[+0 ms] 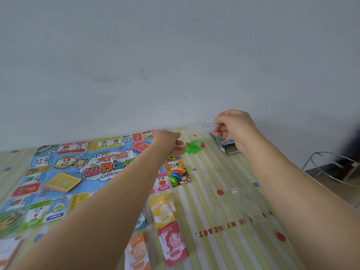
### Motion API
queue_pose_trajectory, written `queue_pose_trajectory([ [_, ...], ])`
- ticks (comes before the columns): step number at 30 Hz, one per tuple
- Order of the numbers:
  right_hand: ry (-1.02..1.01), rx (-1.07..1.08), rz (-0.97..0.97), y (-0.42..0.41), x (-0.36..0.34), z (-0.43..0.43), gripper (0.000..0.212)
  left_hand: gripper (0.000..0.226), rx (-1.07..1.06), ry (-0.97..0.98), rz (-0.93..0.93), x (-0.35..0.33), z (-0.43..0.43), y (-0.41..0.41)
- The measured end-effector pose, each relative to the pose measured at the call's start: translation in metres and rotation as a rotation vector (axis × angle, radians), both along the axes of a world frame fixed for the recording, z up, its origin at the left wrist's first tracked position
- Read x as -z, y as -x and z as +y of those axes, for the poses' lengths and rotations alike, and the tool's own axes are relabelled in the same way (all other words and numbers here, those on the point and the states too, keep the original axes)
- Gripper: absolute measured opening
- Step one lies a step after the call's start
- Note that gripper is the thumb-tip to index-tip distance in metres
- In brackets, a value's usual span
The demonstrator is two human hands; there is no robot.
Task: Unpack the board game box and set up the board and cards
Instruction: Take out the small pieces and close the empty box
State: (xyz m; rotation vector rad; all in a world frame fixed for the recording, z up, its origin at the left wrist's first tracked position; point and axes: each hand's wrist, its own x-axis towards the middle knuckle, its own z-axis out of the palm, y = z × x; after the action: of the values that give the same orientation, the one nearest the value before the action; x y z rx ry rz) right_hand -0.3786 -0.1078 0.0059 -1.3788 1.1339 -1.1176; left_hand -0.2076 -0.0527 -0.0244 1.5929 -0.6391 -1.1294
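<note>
The colourful paper game board point(64, 178) lies unfolded on the left of the table. My left hand point(167, 140) reaches over its far right corner, fingers spread next to a small pile of green and red plastic pieces point(191, 147). My right hand point(232, 126) is raised near the wall, pinching a clear plastic bag point(210, 124) above the small game box point(227, 146). Several round coloured tokens point(176, 175) sit on the board's right edge. Yellow point(162, 211), pink point(173, 244) and orange point(137, 252) paper money stacks lie in front of the board.
A striped, dotted tablecloth point(224, 201) covers the table against a pale wall. Another crumpled clear wrapper point(245, 201) lies on the right. A metal-framed chair point(335, 168) stands off the right edge. A white and orange card stack point(7, 250) shows at bottom left.
</note>
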Motion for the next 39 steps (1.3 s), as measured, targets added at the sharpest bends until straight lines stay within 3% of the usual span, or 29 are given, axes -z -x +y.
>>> queue_pose_trajectory([
  [8, 0.013, -0.106, -0.097, 0.004, 0.003, 0.040, 0.011, 0.059, 0.144, 0.098, 0.227, -0.004, 0.035, 0.013],
  [13, -0.002, -0.179, -0.015, 0.006, 0.011, 0.062, 0.008, 0.023, 0.205, 0.164, 0.237, -0.006, 0.057, 0.023],
  [15, -0.004, -0.183, 0.013, 0.007, 0.013, 0.069, 0.009, 0.024, 0.198, 0.184, 0.254, -0.005, 0.064, 0.025],
  [18, 0.011, -0.156, 0.026, 0.007, 0.015, 0.081, 0.011, 0.030, 0.168, 0.220, 0.246, -0.005, 0.075, 0.025],
  [22, 0.049, -0.171, 0.043, 0.009, 0.015, 0.094, 0.007, 0.016, 0.193, 0.269, 0.229, -0.006, 0.089, 0.024],
  [27, 0.098, -0.145, 0.117, 0.012, 0.014, 0.104, 0.009, 0.034, 0.195, 0.247, 0.156, -0.009, 0.101, 0.023],
  [33, 0.074, -0.106, 0.126, 0.016, 0.014, 0.103, 0.002, 0.028, 0.282, 0.184, -0.046, -0.005, 0.109, 0.016],
  [37, 0.066, -0.122, 0.153, 0.018, 0.008, 0.097, 0.045, 0.028, 0.396, 0.150, -0.139, -0.009, 0.114, 0.022],
  [39, 0.077, -0.113, 0.126, 0.022, 0.006, 0.093, 0.054, 0.031, 0.362, 0.145, -0.154, -0.012, 0.112, 0.025],
])
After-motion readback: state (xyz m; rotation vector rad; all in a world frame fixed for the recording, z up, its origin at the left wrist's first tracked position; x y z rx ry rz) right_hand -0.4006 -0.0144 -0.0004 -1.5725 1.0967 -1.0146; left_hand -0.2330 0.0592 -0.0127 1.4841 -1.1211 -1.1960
